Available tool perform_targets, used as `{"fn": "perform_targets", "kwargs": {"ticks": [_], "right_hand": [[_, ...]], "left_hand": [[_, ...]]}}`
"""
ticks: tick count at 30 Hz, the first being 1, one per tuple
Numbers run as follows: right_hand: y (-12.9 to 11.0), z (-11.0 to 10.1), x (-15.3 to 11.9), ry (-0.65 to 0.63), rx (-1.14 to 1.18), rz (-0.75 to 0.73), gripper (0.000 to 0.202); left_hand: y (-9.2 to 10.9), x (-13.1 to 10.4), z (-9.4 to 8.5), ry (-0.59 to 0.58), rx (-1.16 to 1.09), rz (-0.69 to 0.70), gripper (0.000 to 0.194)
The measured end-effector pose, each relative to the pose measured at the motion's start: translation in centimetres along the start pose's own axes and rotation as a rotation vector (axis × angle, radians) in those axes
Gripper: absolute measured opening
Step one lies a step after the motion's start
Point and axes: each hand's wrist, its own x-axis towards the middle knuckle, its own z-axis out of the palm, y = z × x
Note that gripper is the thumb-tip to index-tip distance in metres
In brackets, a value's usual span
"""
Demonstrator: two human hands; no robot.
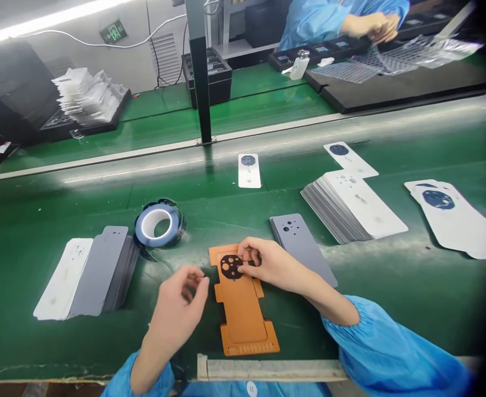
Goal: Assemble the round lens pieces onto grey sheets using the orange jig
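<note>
An orange jig plate [245, 309] with side tabs lies on the green bench in front of me. Near its top is a black round camera-hole film piece [231, 266] with several holes. My right hand [263, 262] is closed in a pinch at the right edge of that film, over the jig. To the left of the jig, my left hand [180, 300] hovers apart from it, fingers curled and thumb close to the index fingertip. Anything between those tips is too small to make out. A grey phone back panel stack [303, 245] lies partly behind my right forearm.
A blue tape roll [156, 225] lies left of the jig, beyond a grey and white panel stack [97, 273]. White panels [362, 201] are stacked at right, with more film-covered panels [462, 218] farther right. Across the divider rail, a co-worker's hands [373, 26] work above black trays.
</note>
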Motion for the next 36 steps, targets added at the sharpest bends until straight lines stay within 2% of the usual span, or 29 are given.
{"fn": "perform_targets", "kwargs": {"ticks": [2, 3, 6, 10, 20, 30, 36], "right_hand": [[0.0, 0.1, -0.1, 0.007, -0.065, 0.0, 0.019], [-0.1, 0.1, -0.1, 0.006, -0.082, 0.003, 0.02], [0.0, 0.3, -0.2, 0.007, -0.093, 0.004, 0.019], [0.4, 0.2, -0.2, 0.008, -0.068, -0.001, 0.016], [1.0, -0.1, -0.1, -0.016, 0.008, -0.018, 0.021], [1.1, -0.3, -0.1, -0.023, 0.015, -0.016, 0.024], [0.9, -0.5, -0.1, -0.041, 0.061, 0.011, 0.023]], "left_hand": [[-0.2, 2.1, 1.3, -0.168, 0.027, -0.025, 0.015], [-0.5, 3.1, 1.8, -0.217, 0.019, -0.039, 0.015], [-1.9, 4.8, 2.8, -0.281, -0.058, -0.092, 0.017], [-3.1, 5.1, 3.3, -0.264, -0.092, -0.116, 0.021], [-3.9, 4.9, 3.8, -0.215, -0.089, -0.106, 0.023], [-2.7, 4.5, 3.9, -0.213, 0.04, -0.069, 0.019], [-3.2, 4.5, 3.9, -0.228, -0.008, -0.074, 0.016]]}}
